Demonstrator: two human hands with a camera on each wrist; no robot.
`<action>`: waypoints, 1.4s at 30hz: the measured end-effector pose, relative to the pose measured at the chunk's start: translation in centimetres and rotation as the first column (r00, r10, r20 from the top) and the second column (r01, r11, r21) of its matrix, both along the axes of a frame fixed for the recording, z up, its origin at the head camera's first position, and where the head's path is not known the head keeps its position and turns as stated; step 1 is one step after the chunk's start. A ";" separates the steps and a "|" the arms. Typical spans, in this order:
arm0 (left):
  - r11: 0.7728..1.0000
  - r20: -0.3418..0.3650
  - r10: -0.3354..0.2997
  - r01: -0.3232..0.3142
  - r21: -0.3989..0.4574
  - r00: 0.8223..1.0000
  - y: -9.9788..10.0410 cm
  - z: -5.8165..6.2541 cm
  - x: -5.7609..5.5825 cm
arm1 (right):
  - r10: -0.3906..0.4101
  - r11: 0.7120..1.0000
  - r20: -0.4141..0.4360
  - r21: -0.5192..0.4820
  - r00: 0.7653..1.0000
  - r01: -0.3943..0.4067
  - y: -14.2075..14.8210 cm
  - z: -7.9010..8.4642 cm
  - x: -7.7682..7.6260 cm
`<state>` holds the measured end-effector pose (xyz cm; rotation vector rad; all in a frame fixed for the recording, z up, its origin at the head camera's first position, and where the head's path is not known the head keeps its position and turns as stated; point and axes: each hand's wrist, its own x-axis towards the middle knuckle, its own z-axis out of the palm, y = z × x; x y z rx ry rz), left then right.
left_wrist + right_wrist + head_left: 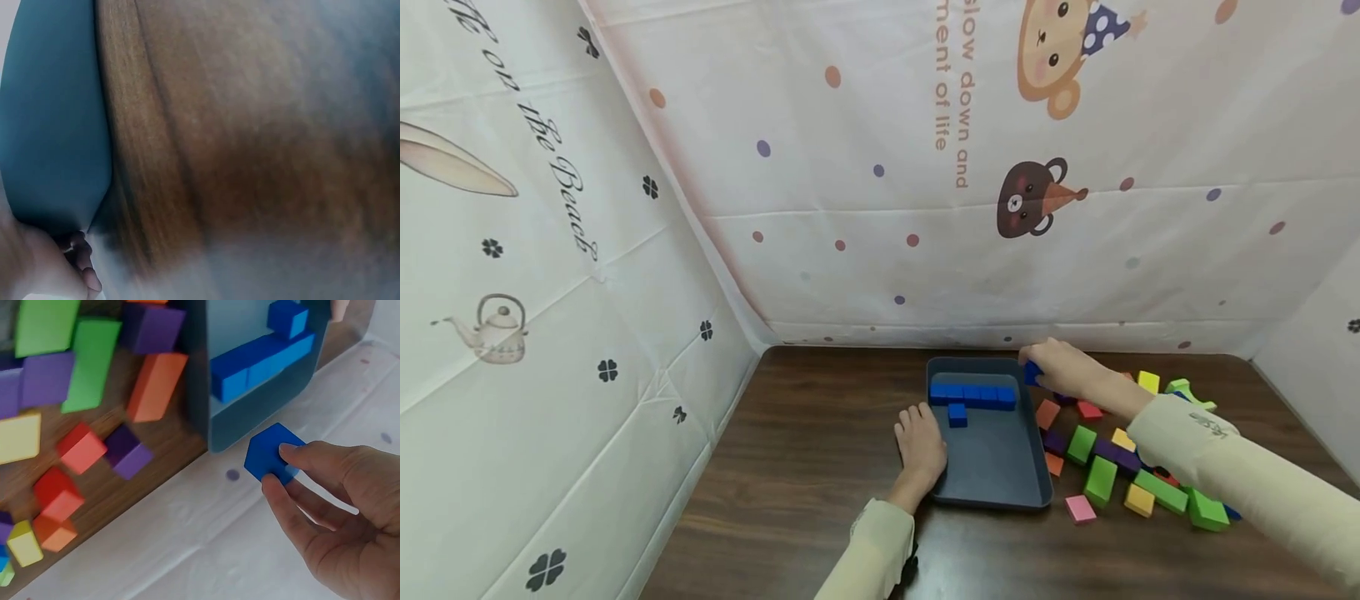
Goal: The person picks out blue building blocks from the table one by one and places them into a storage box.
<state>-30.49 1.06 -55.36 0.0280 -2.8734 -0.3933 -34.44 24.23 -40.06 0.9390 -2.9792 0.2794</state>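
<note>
A: Biggest first: the brown table [790, 450] runs under everything, and your dark tray [992, 467] stands on it, scattered blocks [1101, 482] just off its right side.

B: And here's your left hand [921, 450] at the tray's left wall! You have those fingers lying against the side; whether they hook it, I cannot tell.

A: Over to your right hand [1060, 367], out at the far right corner, thumb and fingers pinching the blue block [265, 450]. That's far nearer to it than your left.

B: Now the relation that counts: the blue row [973, 396] lies inside, along the far wall, to the left of those pinching fingers. Its long axis runs left to right, near end pointing almost at your grip.

A: Smaller yet, one lone blue cube [957, 415] sits on your side of that row.

B: And your pinched block? Just beside the rim, apart from the row, no clear long axis; its height I cannot judge.
</note>
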 end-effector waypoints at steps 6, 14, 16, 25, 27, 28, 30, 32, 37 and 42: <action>0.999 0.047 0.013 -0.011 -0.045 0.999 0.3 -0.1 -0.2 | 0.050 0.999 -0.006 -0.002 0.999 -0.050 -2.1 -0.7 0.2; 0.993 0.105 0.057 -0.045 -0.109 0.993 0.4 0.7 -0.1 | 0.112 0.994 0.009 -0.003 0.994 -0.112 -5.0 -2.6 0.7; 0.990 0.121 0.070 -0.055 -0.126 0.990 0.4 0.9 -0.2 | 0.128 0.992 0.009 -0.015 0.992 -0.128 -5.5 -3.3 0.7; 0.989 0.107 0.102 -0.089 -0.117 0.989 0.7 0.7 0.0 | 0.141 0.990 0.039 -0.009 0.989 -0.140 -6.4 -5.8 0.4; 0.993 0.102 0.095 -0.087 -0.081 0.990 0.8 0.6 0.2 | 0.129 0.992 0.061 -0.016 0.990 -0.128 -6.4 -6.1 0.4; 0.995 0.099 0.088 -0.082 -0.061 0.991 0.8 0.6 0.2 | 0.126 0.992 0.062 -0.017 0.990 -0.125 -6.4 -6.3 0.4; 0.996 0.097 0.080 -0.077 -0.036 0.992 0.8 0.6 0.3 | 0.122 0.992 0.067 -0.023 0.990 -0.121 -6.4 -6.5 0.3; 0.997 0.089 0.075 -0.074 -0.020 0.993 0.8 0.6 0.3 | 0.120 0.993 0.071 -0.032 0.990 -0.118 -6.5 -6.7 0.3; 0.997 0.061 0.074 -0.075 0.012 0.995 0.6 0.6 0.3 | 0.143 0.989 0.044 -0.039 0.989 -0.141 -6.8 -7.1 0.2; 0.997 0.055 0.070 -0.072 0.032 0.996 0.5 0.5 0.2 | 0.149 0.987 0.018 -0.063 0.989 -0.148 -7.1 -7.5 0.1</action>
